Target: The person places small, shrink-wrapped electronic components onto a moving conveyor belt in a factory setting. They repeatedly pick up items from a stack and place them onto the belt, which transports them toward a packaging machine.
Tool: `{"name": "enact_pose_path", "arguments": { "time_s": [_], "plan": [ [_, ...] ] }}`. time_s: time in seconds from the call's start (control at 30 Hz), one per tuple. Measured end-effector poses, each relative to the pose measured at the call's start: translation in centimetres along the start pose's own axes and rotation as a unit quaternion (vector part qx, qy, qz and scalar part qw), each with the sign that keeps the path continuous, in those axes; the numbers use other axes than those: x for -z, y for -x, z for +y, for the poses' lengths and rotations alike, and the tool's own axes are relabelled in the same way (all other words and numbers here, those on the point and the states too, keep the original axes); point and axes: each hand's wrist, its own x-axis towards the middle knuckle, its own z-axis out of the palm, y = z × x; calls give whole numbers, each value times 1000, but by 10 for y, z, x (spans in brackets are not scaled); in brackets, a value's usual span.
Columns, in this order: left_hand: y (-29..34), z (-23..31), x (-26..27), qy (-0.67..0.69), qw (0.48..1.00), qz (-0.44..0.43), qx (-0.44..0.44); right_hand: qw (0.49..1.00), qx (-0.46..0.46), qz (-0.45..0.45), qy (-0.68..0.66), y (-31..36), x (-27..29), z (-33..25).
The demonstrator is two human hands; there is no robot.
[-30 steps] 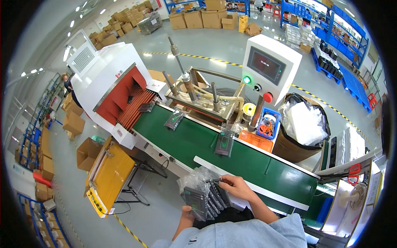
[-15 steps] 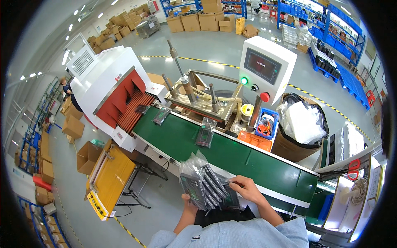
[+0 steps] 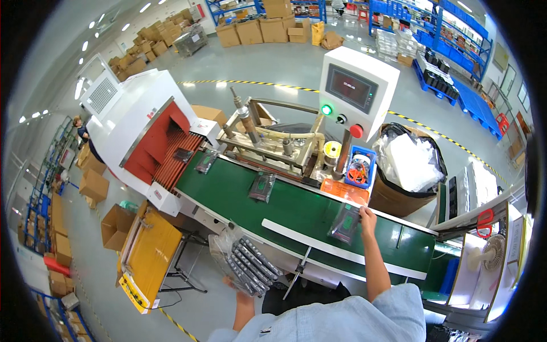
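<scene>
My left hand (image 3: 235, 283) holds a stack of dark flat packets in clear bags (image 3: 246, 263) below the near edge of the green conveyor belt (image 3: 228, 191). My right hand (image 3: 367, 217) reaches out over the belt, its fingers on the corner of one bagged dark packet (image 3: 345, 223) that lies on the belt's right part. Another bagged packet (image 3: 262, 186) lies mid-belt. A third packet (image 3: 206, 161) sits near the belt's left end. A further one (image 3: 183, 154) is at the mouth of the red tunnel opening (image 3: 149, 149).
A white tunnel machine (image 3: 128, 108) stands at the belt's left end, and a white control box (image 3: 358, 88) with screen, green light and red button behind it. Nearby are a blue bin (image 3: 360, 169), a lined waste bin (image 3: 408, 165), a yellow cart (image 3: 147, 256), cardboard boxes (image 3: 94, 185) and a fan (image 3: 491, 252).
My right hand left the stack and carried one packet up onto the belt's right part. The packets on the belt travelled left toward the tunnel. The stack dropped lower left.
</scene>
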Motion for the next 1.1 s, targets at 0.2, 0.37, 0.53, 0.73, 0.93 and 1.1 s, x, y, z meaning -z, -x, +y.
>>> {"name": "enact_pose_path", "arguments": {
  "time_s": [0.2, 0.37, 0.53, 0.73, 0.93, 1.1],
  "plan": [
    [13, 6, 9, -13, 1000, 15, 15, 961, 18, 209, 178, -47, -48, 62],
    [22, 8, 15, -21, 999, 26, 27, 952, -10, 187, 241, -23, -76, 37],
    [9, -1, 12, -27, 997, 18, 68, 961, 22, 174, 215, -25, -69, 40],
    [-10, -16, 0, -47, 990, -19, 135, 987, 40, -103, 119, 16, -57, 39],
    [-6, -29, -6, -73, 975, -43, 204, 883, 86, -457, 69, 165, -59, -91],
    [0, -48, -12, -54, 978, -25, 200, 892, 110, -413, 149, 164, -37, -102]
  ]
}}
